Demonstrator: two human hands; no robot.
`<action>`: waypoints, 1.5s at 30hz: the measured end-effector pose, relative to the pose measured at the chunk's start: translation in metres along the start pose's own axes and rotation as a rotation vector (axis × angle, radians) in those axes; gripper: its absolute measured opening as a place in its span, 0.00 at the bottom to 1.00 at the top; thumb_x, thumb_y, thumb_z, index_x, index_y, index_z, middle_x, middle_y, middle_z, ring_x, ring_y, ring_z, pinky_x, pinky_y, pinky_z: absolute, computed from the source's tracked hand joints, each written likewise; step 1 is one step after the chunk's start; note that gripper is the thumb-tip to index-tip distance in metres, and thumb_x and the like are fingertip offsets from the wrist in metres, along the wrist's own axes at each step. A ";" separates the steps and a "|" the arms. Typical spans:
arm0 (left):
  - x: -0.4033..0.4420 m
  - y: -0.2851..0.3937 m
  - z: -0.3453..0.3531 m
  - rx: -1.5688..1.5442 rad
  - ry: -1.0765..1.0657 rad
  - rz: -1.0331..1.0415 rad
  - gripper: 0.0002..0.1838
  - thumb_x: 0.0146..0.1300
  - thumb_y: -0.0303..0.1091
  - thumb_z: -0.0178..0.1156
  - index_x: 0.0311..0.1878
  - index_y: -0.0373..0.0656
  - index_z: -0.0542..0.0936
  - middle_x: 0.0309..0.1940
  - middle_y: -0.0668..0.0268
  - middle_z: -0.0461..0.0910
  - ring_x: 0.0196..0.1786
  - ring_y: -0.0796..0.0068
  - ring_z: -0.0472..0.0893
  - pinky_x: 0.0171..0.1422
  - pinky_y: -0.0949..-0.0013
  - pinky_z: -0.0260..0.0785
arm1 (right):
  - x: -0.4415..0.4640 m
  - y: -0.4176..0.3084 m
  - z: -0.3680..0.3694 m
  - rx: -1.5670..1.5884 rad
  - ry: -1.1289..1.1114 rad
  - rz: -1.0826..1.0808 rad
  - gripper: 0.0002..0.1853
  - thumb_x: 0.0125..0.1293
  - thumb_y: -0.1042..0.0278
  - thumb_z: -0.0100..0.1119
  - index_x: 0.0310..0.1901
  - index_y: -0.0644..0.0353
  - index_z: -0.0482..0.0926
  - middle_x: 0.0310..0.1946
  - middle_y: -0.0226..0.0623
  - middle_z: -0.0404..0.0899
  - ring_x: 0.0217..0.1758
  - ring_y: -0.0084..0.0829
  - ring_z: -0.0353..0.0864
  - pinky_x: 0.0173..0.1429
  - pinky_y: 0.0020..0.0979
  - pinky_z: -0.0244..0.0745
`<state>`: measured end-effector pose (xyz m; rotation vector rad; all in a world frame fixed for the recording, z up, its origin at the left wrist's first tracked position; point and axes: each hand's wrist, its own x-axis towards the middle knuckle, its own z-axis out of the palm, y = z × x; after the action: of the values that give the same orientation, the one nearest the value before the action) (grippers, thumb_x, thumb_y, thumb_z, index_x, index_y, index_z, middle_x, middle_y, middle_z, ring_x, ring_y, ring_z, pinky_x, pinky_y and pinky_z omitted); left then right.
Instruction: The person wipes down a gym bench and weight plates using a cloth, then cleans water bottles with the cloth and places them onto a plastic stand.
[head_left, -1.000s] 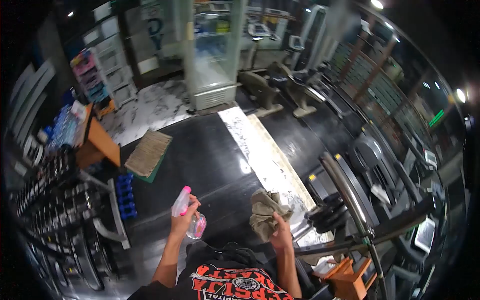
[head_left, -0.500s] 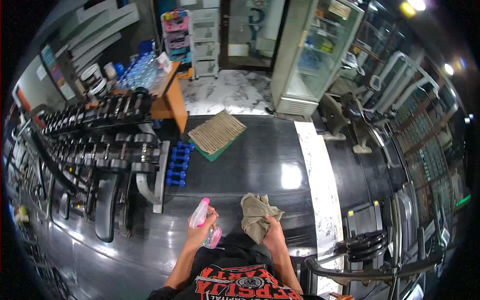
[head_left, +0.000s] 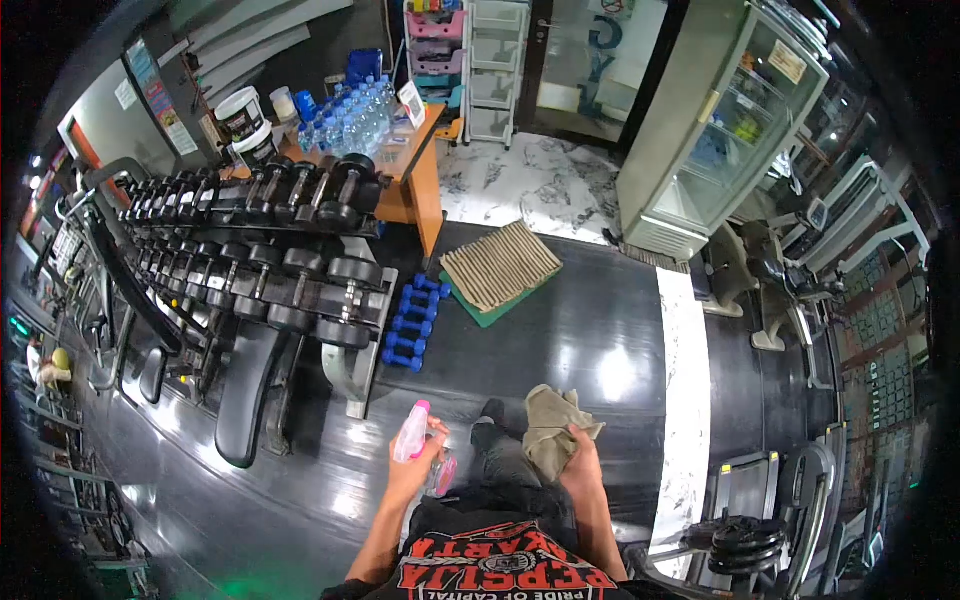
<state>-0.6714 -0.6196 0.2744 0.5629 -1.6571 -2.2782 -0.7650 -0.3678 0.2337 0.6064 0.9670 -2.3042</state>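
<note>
Black gym flooring (head_left: 560,345) spreads before us, and the ribbed mat (head_left: 500,265) serves as our landmark. Close on the mat's left lie blue dumbbells (head_left: 411,325), with the dumbbell rack (head_left: 375,340) farther left; beyond the mat, leftward, stands the wooden counter (head_left: 425,190), and beyond it to the right, the glass-doored fridge (head_left: 690,150).

On our side of the mat, a little left of it, our left hand (head_left: 419,461) grips a spray bottle (head_left: 411,437), fingers curled round below its sprayer head. On our side too, a little to the mat's right, our right hand (head_left: 583,461) grasps a bunched cloth (head_left: 548,435), thumb on top.

We judge the bottle light, smooth plastic, slippery if wet; the neck is the surest hold. The cloth should be soft, limp and hard to damage, best taken by a gathered fold.

The sprayer's pink tip points away from us, toward the mat. The bottle's body hangs below the hand, so its long axis seems to run steeply downward, though our fingers hide the middle. The cloth has no firm axis; its longer spread runs from our grip toward the mat, one loose corner jutting right.
</note>
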 end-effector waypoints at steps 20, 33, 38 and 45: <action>0.295 0.071 0.013 0.330 0.207 0.338 0.24 0.53 0.20 0.65 0.54 0.39 0.72 0.37 0.71 0.72 0.28 0.86 0.72 0.33 0.79 0.66 | 0.239 -0.122 0.218 0.065 -0.153 -0.068 0.25 0.65 0.64 0.51 0.62 0.62 0.64 0.59 0.40 0.71 0.60 0.40 0.71 0.64 0.42 0.68; 0.540 0.098 -0.016 0.178 0.224 0.403 0.32 0.52 0.13 0.58 0.63 0.39 0.63 0.46 0.67 0.69 0.37 0.81 0.75 0.43 0.76 0.68 | 0.434 -0.152 0.316 -0.147 -0.256 0.005 0.23 0.66 0.66 0.50 0.62 0.62 0.65 0.58 0.40 0.72 0.59 0.39 0.73 0.61 0.41 0.70; 0.646 0.103 -0.034 0.213 0.392 0.538 0.24 0.54 0.16 0.61 0.52 0.40 0.64 0.40 0.68 0.68 0.38 0.79 0.72 0.45 0.74 0.66 | 0.495 -0.159 0.356 -0.635 -0.281 -0.347 0.23 0.66 0.68 0.50 0.62 0.62 0.65 0.57 0.41 0.71 0.58 0.39 0.73 0.59 0.41 0.72; 0.749 0.093 -0.071 0.239 0.568 0.576 0.20 0.57 0.21 0.63 0.47 0.41 0.63 0.35 0.68 0.67 0.37 0.77 0.70 0.44 0.72 0.65 | 0.522 -0.154 0.411 -1.088 -0.275 -0.641 0.17 0.63 0.67 0.56 0.54 0.56 0.70 0.52 0.36 0.71 0.57 0.37 0.72 0.56 0.40 0.74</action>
<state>-1.3054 -1.0327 0.2299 0.6096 -1.5389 -1.3677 -1.3274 -0.7527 0.2626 -0.5232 2.1974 -1.7928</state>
